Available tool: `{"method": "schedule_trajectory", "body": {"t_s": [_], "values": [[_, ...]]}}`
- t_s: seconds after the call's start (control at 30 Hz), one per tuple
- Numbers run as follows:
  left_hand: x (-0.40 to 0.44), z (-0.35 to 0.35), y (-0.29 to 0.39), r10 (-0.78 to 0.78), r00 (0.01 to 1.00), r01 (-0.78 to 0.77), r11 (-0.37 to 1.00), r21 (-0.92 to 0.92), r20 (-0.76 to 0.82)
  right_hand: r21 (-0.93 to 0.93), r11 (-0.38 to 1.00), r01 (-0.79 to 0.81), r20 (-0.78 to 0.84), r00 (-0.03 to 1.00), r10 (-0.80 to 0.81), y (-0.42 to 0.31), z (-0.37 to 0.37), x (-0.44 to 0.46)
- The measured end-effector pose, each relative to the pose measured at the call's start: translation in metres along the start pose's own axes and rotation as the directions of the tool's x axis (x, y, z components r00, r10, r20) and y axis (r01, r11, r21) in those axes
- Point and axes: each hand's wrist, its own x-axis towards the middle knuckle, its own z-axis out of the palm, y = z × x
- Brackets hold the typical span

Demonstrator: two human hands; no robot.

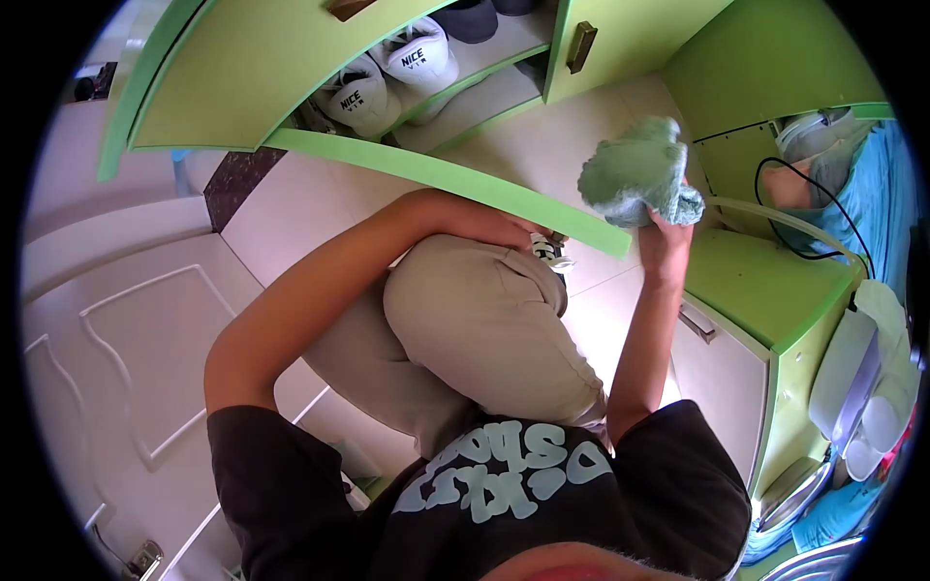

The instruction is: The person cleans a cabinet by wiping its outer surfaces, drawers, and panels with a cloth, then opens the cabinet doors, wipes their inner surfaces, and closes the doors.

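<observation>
A crumpled pale green cloth (635, 169) is held up in my right hand (670, 228), above the tiled floor. The cloth covers most of that hand's fingers. My left hand (531, 230) is down beside my bent knee, partly behind the green edge of the open cabinet door (455, 190). Its fingers are mostly hidden. Just below that hand, a black and white shoe (550, 254) shows past my knee.
White shoes (417, 56) and dark shoes stand on shelves in the green cabinet at the top. A green cabinet (765, 281) is at the right, with a blue bag (877, 203), a black cable and white containers (857, 373). A white panelled door (155, 358) is at the left.
</observation>
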Motion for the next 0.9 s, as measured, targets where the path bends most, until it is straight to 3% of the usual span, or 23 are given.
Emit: {"method": "schedule_trajectory", "body": {"t_s": [0.07, 0.13, 0.17, 0.2, 0.23, 0.3, 0.33, 0.4, 0.47, 0.5, 0.53, 0.57, 0.6, 0.67, 0.7, 0.77, 0.8, 0.87, 0.9], "values": [[0.003, 0.004, -0.009, 0.060, 0.998, -0.060, 0.998, -0.001, -0.015, -0.102, 0.992, 0.077, 0.402, 0.915, -0.030, -0.021, 0.007, 0.017], [0.004, 0.003, -0.013, 0.121, 0.992, -0.121, 0.993, -0.005, -0.030, -0.118, 0.985, 0.127, 0.541, 0.840, -0.043, -0.039, 0.035, 0.036], [0.003, 0.002, -0.015, 0.023, 1.000, -0.022, 0.995, 0.101, -0.015, -0.199, 0.972, 0.121, 0.709, 0.702, 0.058, -0.043, 0.040, 0.046], [0.000, 0.001, -0.013, -0.075, 0.997, 0.076, 0.975, 0.207, -0.012, -0.238, 0.963, 0.123, 0.776, 0.620, 0.113, -0.042, 0.044, 0.048], [-0.003, 0.001, -0.012, -0.049, 0.999, 0.052, 0.966, 0.254, -0.020, -0.275, 0.952, 0.133, 0.832, 0.529, 0.167, -0.040, 0.048, 0.049], [-0.019, -0.002, 0.012, 0.013, 0.999, -0.001, 0.952, 0.305, -0.035, -0.318, 0.940, 0.120, 0.853, 0.469, 0.229, -0.031, 0.060, 0.044], [-0.023, -0.004, 0.012, 0.041, 0.998, -0.027, 0.945, 0.327, -0.037, -0.315, 0.943, 0.110, 0.852, 0.470, 0.230, -0.025, 0.063, 0.038], [-0.027, -0.014, -0.011, 0.039, 0.999, -0.030, 0.926, 0.375, -0.017, -0.477, 0.874, -0.091, 0.705, 0.554, 0.442, -0.011, 0.063, 0.028], [-0.028, -0.017, -0.058, -0.011, 1.000, 0.003, 0.912, 0.411, 0.018, -0.486, 0.852, -0.194, 0.678, 0.531, 0.508, 0.009, 0.054, 0.030], [-0.029, -0.013, -0.079, -0.030, 0.999, 0.014, 0.907, 0.422, 0.032, -0.560, 0.805, -0.198, 0.636, 0.520, 0.570, 0.018, 0.051, 0.033], [-0.031, 0.000, -0.088, 0.108, 0.988, -0.042, 0.879, 0.475, -0.112, -0.628, 0.752, -0.201, 0.588, 0.510, 0.628, 0.029, 0.046, 0.035], [-0.033, 0.008, -0.097, 0.175, 0.969, -0.067, 0.862, 0.503, -0.172, -0.652, 0.750, -0.112, 0.601, 0.526, 0.601, 0.044, 0.038, 0.038], [-0.035, 0.016, -0.096, 0.241, 0.943, -0.085, 0.841, 0.534, -0.230, -0.646, 0.753, -0.122, 0.599, 0.531, 0.600, 0.059, 0.029, 0.041], [-0.032, 0.023, -0.050, 0.295, 0.928, -0.118, 0.812, 0.571, -0.228, -0.808, 0.586, -0.063, 0.469, 0.533, 0.704, 0.089, 0.012, 0.048], [-0.029, 0.028, -0.021, 0.320, 0.920, -0.134, 0.798, 0.587, -0.225, -0.804, 0.590, -0.077, 0.465, 0.538, 0.703, 0.102, 0.005, 0.052], [-0.021, 0.039, 0.023, 0.368, 0.905, -0.168, 0.769, 0.617, -0.213, -0.917, 0.392, 0.071, 0.367, 0.535, 0.761, 0.127, -0.008, 0.058], [-0.018, 0.041, 0.025, 0.378, 0.904, -0.181, 0.758, 0.626, -0.197, -0.916, 0.399, 0.050, 0.360, 0.544, 0.758, 0.138, -0.012, 0.058], [-0.011, 0.050, 0.021, 0.371, 0.916, -0.207, 0.763, 0.613, -0.153, -0.958, 0.261, 0.121, 0.285, 0.511, 0.811, 0.158, -0.023, 0.057], [-0.010, 0.059, 0.018, 0.355, 0.926, -0.220, 0.782, 0.584, -0.127, -0.964, 0.261, 0.046, 0.241, 0.559, 0.794, 0.175, -0.034, 0.053]]}}
